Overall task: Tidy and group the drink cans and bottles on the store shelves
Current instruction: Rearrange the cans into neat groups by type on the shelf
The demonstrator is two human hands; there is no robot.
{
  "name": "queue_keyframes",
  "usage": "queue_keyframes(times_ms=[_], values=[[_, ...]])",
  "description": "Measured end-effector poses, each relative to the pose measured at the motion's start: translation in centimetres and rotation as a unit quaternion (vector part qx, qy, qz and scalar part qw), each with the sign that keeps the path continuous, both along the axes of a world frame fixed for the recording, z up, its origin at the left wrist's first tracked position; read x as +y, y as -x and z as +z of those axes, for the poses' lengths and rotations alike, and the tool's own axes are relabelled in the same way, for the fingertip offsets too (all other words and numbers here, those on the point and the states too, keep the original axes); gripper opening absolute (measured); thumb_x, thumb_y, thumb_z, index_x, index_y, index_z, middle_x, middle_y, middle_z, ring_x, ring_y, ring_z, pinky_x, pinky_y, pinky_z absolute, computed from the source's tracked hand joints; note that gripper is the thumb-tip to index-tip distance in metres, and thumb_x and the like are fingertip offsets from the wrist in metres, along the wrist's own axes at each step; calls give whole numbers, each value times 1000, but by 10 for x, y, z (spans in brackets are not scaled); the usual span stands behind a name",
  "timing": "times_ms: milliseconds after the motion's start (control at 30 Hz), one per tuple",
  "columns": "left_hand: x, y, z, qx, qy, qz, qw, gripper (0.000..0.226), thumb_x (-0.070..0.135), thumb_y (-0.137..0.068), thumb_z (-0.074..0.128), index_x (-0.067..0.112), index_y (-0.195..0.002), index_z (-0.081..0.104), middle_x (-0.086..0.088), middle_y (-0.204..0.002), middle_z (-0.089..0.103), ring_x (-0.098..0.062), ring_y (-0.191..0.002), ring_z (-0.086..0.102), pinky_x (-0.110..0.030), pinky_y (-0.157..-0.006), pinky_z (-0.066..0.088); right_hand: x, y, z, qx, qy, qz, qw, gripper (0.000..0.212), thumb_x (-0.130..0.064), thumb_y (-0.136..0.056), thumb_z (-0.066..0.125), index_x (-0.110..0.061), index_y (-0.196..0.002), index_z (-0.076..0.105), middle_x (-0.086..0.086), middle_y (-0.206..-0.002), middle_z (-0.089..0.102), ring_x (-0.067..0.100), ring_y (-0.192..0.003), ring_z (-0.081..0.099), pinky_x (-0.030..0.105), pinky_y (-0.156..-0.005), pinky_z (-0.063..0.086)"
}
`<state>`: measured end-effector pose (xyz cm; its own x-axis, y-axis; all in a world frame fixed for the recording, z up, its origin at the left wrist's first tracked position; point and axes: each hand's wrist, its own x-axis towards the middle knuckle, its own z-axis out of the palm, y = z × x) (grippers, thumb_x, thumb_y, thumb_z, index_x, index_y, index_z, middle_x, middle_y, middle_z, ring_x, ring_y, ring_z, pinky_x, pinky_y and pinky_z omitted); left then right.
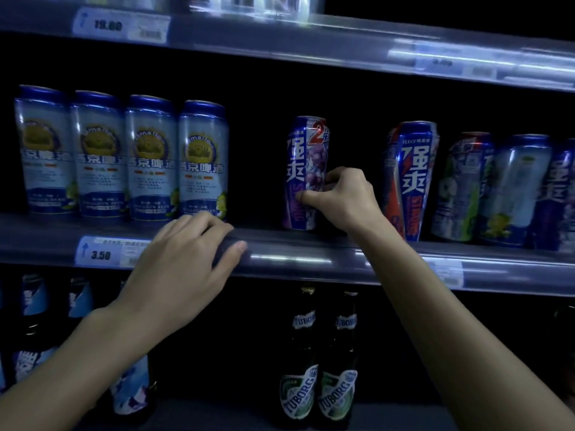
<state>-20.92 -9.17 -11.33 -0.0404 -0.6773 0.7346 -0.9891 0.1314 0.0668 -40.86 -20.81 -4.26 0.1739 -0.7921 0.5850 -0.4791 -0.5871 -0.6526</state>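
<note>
From my head view, my right hand [339, 197] pinches the purple can [306, 157] low on its body, thumb in front and fingers behind. The can stands alone just toward 12 o'clock of centre on the middle shelf [311, 259]. My left hand [186, 259], well apart at 8 o'clock, rests on the shelf's front rail with its fingers loosely bent, holding nothing. I'd take a fuller grip higher up before sliding the can towards its like. The leaning blue-and-red can [413, 181] at 3 o'clock could topple. Four pale blue cans [202, 160] line up at 10 o'clock; Tuborg bottles [311, 384] stand at 6.
</note>
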Motion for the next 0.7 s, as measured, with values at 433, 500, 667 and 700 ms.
queue_keyframes(times_ms=[433, 500, 667, 700], values=[[-50, 48, 50, 255, -15, -131, 958, 54, 40, -82, 70, 14, -127, 55, 1, -120, 58, -11, -107, 56, -26, -91, 44, 19, 31, -28, -37, 194, -168, 966, 30, -26, -87, 72, -10, -111, 63, 2, -102, 66, 15, -91, 61, 28, -82, 51], [-65, 52, 57, 314, -29, -131, 940, 64, 42, -78, 74, 12, -130, 51, -1, -123, 58, -16, -110, 57, -36, -97, 46, 19, 46, -34, -37, 231, -195, 953, 26, -19, -86, 71, -8, -108, 62, 3, -99, 62, 15, -87, 57, 21, -78, 42], [-88, 64, 61, 366, -98, -160, 911, 37, 34, -78, 76, 21, -102, 52, 14, -88, 56, -11, -87, 58, -30, -82, 47, 16, 58, -46, -46, 220, -265, 938, 42, -18, -83, 74, -7, -119, 55, 9, -113, 52, 24, -105, 50, 25, -87, 39], [-92, 65, 59, 372, -103, -167, 907, 34, 33, -78, 77, 22, -99, 52, 13, -88, 57, -11, -86, 59, -30, -82, 48, 15, 58, -48, -53, 210, -273, 937, 47, -19, -83, 74, -7, -123, 53, 11, -119, 50, 26, -111, 47, 26, -91, 38]])
